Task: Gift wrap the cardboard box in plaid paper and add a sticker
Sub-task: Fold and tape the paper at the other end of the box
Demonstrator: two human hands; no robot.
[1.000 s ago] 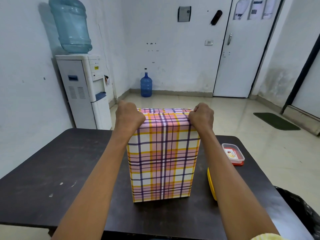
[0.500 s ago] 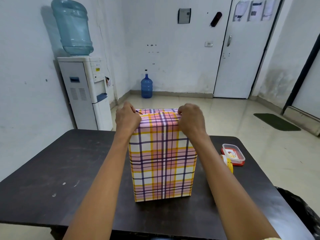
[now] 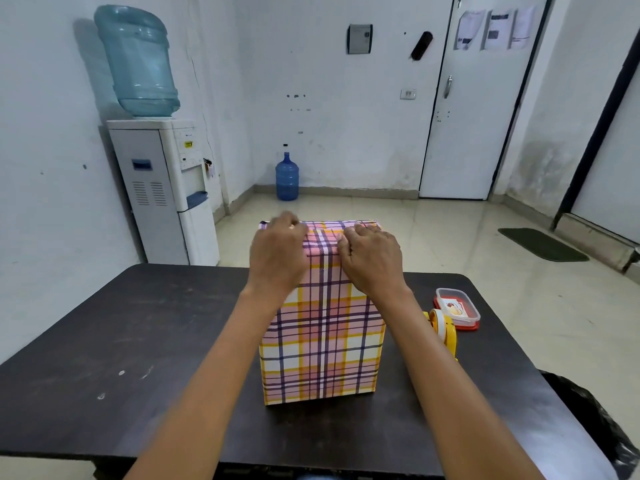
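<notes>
Dark wooden table (image 3: 138, 341) in a plain white room, water dispenser (image 3: 162, 192) off to the left, and the plaid-wrapped box (image 3: 323, 341) standing upright mid-table. Left hand (image 3: 277, 258) and right hand (image 3: 372, 259) sit on its top near edge, fingers bent onto the paper. Pinching or just pressing, can't tell.
</notes>
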